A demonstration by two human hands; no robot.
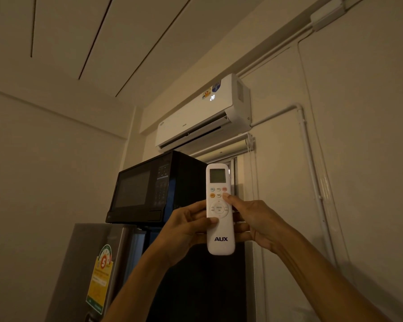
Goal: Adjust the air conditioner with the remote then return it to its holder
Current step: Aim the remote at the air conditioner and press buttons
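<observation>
- The white remote [220, 209], marked AUX near its lower end, is held upright in front of the camera, w/ its small screen at the top and its top end towards the air conditioner [204, 115].
- The left hand [186, 231] grips the remote from the left side: fingers go behind the body and the thumb lies pressed across the front, just under the round menu pad.
- The right hand [254, 225] holds it from the right side, fingers curled behind; the thumb tip presses on a button at the right edge, just below the red button.
- The air conditioner is fixed high on the wall, above and a bit left of the remote; its flap is open and the display shows lit digits, approx. "28".
- A black microwave [149, 189] stands on a grey fridge [98, 263], left of the hands and behind them.
- The fridge door has a green-yellow label w/ a big 5.
- The room is dim.
</observation>
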